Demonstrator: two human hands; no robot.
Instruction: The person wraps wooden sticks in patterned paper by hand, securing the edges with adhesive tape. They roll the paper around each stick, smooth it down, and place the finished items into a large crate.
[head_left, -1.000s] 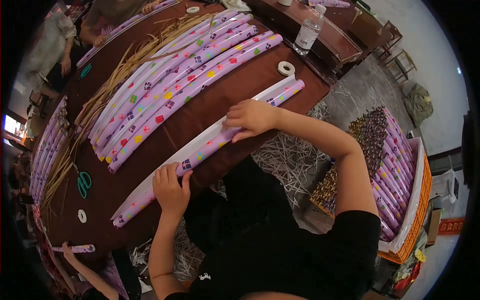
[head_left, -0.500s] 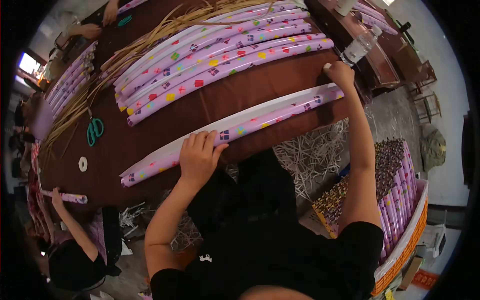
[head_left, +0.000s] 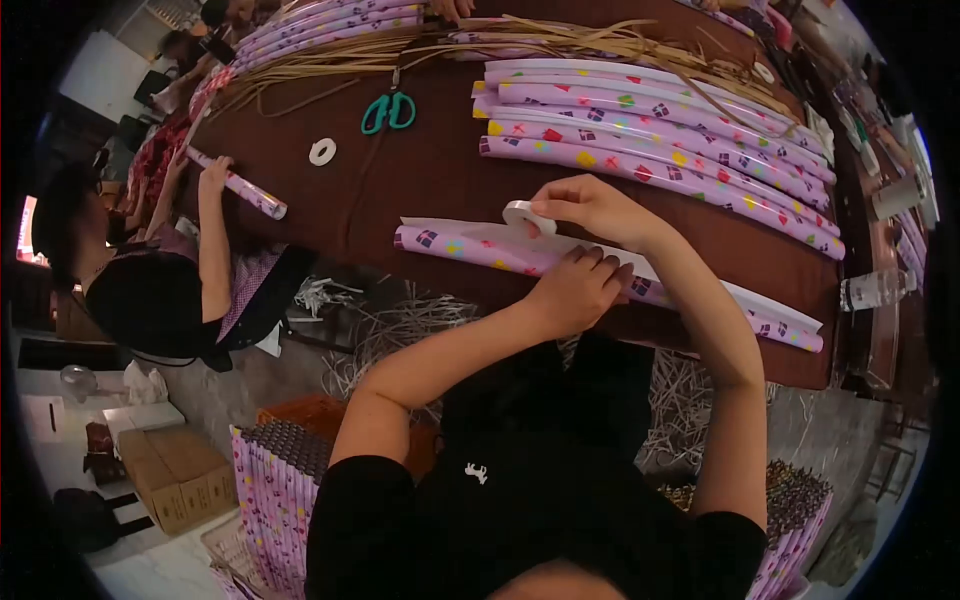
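Note:
A lilac roll of wrapping paper printed with small gifts lies across the near edge of the brown table, its loose edge showing the white inner side. Over the middle of this roll my left hand is closed, fingers curled on the paper. My right hand pinches a white roll of tape just above the paper's loose edge, left of centre. Part of the wrapping paper is hidden behind my left hand and right forearm.
Several more wrapping paper rolls lie behind, beside tan strips. Teal-handled scissors and another tape roll are to the left. A co-worker handles a roll there. A plastic bottle lies at right; packed rolls stand below.
My view has turned left. My right hand has come from the roll's right end to its middle, bringing the tape. My left hand stays on the paper, its fingers now more curled.

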